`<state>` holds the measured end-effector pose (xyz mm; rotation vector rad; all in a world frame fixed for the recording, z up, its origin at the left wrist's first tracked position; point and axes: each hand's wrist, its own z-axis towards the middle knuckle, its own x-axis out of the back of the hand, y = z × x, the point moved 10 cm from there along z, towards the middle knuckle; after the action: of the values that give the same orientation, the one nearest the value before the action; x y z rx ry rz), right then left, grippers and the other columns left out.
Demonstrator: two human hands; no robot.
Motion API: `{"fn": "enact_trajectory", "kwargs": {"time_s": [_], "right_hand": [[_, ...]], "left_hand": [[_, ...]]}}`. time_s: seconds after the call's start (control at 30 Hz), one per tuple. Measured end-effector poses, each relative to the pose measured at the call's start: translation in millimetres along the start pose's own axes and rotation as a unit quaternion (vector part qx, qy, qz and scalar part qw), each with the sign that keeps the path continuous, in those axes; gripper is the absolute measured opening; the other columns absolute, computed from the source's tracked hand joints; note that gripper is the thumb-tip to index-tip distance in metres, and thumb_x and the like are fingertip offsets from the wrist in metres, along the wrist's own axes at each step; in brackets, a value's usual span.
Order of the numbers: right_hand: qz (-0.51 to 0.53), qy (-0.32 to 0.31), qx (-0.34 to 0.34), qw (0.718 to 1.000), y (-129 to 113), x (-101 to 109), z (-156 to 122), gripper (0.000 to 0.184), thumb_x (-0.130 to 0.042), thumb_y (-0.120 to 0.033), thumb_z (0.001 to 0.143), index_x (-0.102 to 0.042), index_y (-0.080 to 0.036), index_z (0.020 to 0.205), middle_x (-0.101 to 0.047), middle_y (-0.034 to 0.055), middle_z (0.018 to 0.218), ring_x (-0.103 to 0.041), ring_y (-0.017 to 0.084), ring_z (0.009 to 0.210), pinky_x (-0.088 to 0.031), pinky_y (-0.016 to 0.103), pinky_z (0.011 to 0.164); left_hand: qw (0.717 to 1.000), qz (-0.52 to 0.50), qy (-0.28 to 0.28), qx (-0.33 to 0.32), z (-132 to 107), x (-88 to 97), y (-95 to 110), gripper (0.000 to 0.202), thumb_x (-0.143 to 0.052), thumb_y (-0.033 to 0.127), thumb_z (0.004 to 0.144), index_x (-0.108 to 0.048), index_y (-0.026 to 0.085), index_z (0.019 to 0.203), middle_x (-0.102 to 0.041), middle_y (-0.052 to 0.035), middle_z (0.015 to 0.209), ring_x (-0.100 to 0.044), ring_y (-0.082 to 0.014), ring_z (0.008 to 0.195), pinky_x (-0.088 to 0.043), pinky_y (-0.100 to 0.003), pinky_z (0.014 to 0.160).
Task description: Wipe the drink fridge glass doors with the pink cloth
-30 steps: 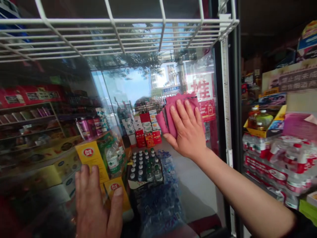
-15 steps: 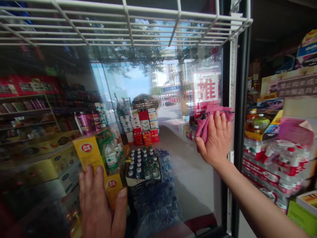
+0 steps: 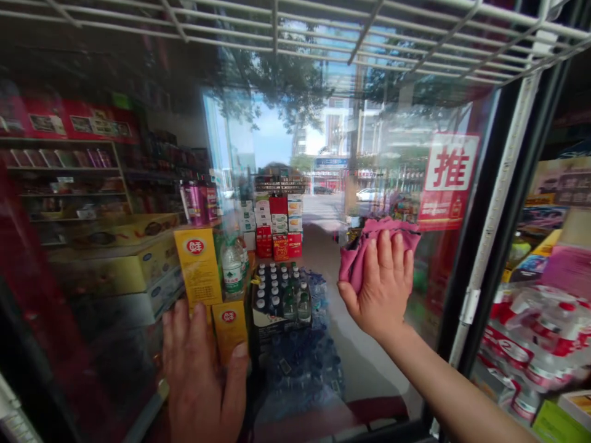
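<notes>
A glass door (image 3: 286,295) fills the view and mirrors a shop and a street. My right hand (image 3: 381,286) presses a pink cloth (image 3: 357,255) flat against the glass at centre right, fingers stretched over the cloth. My left hand (image 3: 201,375) lies flat on the glass at the lower left, fingers spread, holding nothing. A white wire rack (image 3: 323,34) runs along the top, above both hands.
The door's black frame with a white strip (image 3: 496,209) stands right of my right hand. Beyond it, packs of bottled water (image 3: 530,344) and boxed goods (image 3: 558,184) are stacked at the right. A red sign with a white character (image 3: 447,178) shows in the glass.
My right hand slid the pink cloth rightward toward the frame, then down and back left a little. My left hand stayed flat on the glass. The view shifted left.
</notes>
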<state>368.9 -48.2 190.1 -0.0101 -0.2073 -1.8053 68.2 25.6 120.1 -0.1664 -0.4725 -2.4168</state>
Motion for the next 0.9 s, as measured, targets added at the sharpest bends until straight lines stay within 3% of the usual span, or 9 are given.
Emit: {"fn": "enact_trajectory", "kwargs": {"time_s": [0.17,0.37,0.6,0.77,0.9], "right_hand": [[0.025,-0.008,0.051,0.998,-61,-5,6,0.095,-0.046,-0.067,0.109,-0.015,-0.012,0.181,-0.021,0.0217,0.187,-0.015,0.045,0.175,-0.02,0.072,0.136],[0.051,-0.029,0.084,0.995,-130,-11,11,0.094,-0.05,-0.062,0.109,-0.014,-0.014,0.181,-0.021,0.0199,0.188,-0.008,0.042,0.177,-0.015,0.07,0.138],[0.12,-0.076,0.155,0.978,-216,-21,15,0.085,-0.064,-0.054,0.105,-0.037,-0.014,0.175,-0.043,0.0189,0.179,-0.016,0.038,0.175,-0.004,0.064,0.141],[0.173,-0.1,0.233,0.952,-283,-25,30,0.089,-0.07,-0.052,0.103,-0.034,-0.013,0.176,-0.038,0.0164,0.182,-0.023,0.037,0.174,0.005,0.06,0.142],[0.224,-0.099,0.294,0.924,-343,-30,39,0.095,-0.074,-0.048,0.102,-0.029,-0.009,0.176,-0.03,0.0152,0.186,-0.022,0.035,0.174,-0.002,0.058,0.144]], "left_hand": [[0.999,0.02,0.004,0.035,-8,17.2,-34,0.085,-0.059,0.039,0.106,-0.02,0.024,0.18,-0.017,-0.0148,0.189,-0.011,-0.0383,0.177,-0.016,-0.068,0.141],[0.998,0.046,0.009,0.047,-12,38.7,-59,0.084,-0.058,0.035,0.106,-0.019,0.026,0.18,-0.02,-0.0148,0.189,-0.013,-0.0369,0.177,-0.017,-0.066,0.141],[0.994,0.084,0.016,0.062,-24,64.7,-80,0.085,-0.059,0.033,0.106,-0.018,0.027,0.18,-0.021,-0.016,0.188,-0.015,-0.0364,0.177,-0.02,-0.067,0.14],[0.99,0.108,0.026,0.089,-34,89.4,-101,0.083,-0.058,0.034,0.107,-0.02,0.025,0.179,-0.022,-0.0161,0.188,-0.015,-0.0357,0.176,-0.02,-0.065,0.141],[0.986,0.129,0.022,0.104,-40,105.9,-114,0.085,-0.059,0.034,0.106,-0.017,0.026,0.18,-0.02,-0.015,0.189,-0.015,-0.035,0.177,-0.019,-0.063,0.141]]}}
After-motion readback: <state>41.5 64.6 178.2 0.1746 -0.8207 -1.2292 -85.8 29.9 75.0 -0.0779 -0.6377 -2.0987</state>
